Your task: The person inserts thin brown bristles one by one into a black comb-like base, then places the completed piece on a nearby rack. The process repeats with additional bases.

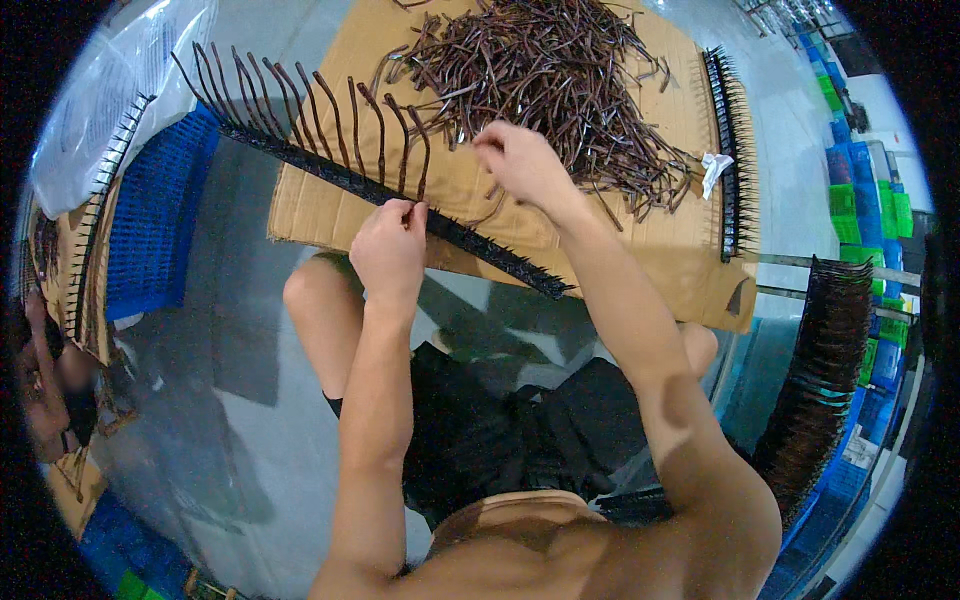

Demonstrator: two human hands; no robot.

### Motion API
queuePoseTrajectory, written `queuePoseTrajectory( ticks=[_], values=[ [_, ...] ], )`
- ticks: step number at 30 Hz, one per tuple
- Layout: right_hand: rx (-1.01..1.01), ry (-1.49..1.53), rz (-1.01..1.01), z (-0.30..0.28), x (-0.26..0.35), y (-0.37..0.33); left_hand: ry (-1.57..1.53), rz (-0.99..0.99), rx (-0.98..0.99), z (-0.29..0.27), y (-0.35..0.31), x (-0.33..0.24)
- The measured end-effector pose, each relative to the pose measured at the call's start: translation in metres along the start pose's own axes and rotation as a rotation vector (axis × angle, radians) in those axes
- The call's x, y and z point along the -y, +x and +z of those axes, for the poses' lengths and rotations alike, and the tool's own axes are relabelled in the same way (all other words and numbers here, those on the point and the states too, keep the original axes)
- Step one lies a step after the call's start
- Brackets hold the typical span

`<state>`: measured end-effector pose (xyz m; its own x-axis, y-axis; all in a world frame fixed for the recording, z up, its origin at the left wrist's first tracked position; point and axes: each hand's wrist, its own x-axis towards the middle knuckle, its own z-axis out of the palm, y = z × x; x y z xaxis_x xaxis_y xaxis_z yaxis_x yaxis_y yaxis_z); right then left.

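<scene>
A long black bar [480, 245] with short spikes runs slantwise across the middle, from upper left down to the right. Several thin brown rods with bent tips [352, 125] stand upright along its left half; spikes show on its right half. My left hand [388, 250] is closed on the bar, thumb and finger pinched at the foot of the last rod in the row. Just above the bar, beside the heap of loose brown rods [540, 70], my right hand [525, 165] has its fingers curled together. Whether they hold anything is hidden.
Cardboard [320, 210] lies under the heap. At its right edge is another spiked black bar [730, 150] beside a crumpled white scrap [714, 170]. Farther right hangs a rack packed with dark rods [820, 360]. A blue crate [160, 210] and another spiked bar [95, 210] stand left.
</scene>
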<state>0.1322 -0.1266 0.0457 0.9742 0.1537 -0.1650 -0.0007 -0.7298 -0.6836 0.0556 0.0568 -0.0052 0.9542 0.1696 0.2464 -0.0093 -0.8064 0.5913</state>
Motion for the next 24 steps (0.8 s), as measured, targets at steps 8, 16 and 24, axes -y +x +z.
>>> queuePoseTrajectory(
  ticks=[8, 16, 24],
  values=[
    [-0.156, -0.425, 0.092, 0.028, -0.016, 0.031, -0.295, 0.07, -0.045, 0.003, -0.007, -0.006],
    [0.14, 0.809, 0.454, 0.008, -0.011, -0.018, -0.152, 0.107, 0.037, 0.002, -0.008, -0.007],
    [-0.144, 0.607, 0.064, 0.054, 0.009, -0.044, -0.145, 0.146, 0.022, 0.005, -0.007, -0.007]
  ],
)
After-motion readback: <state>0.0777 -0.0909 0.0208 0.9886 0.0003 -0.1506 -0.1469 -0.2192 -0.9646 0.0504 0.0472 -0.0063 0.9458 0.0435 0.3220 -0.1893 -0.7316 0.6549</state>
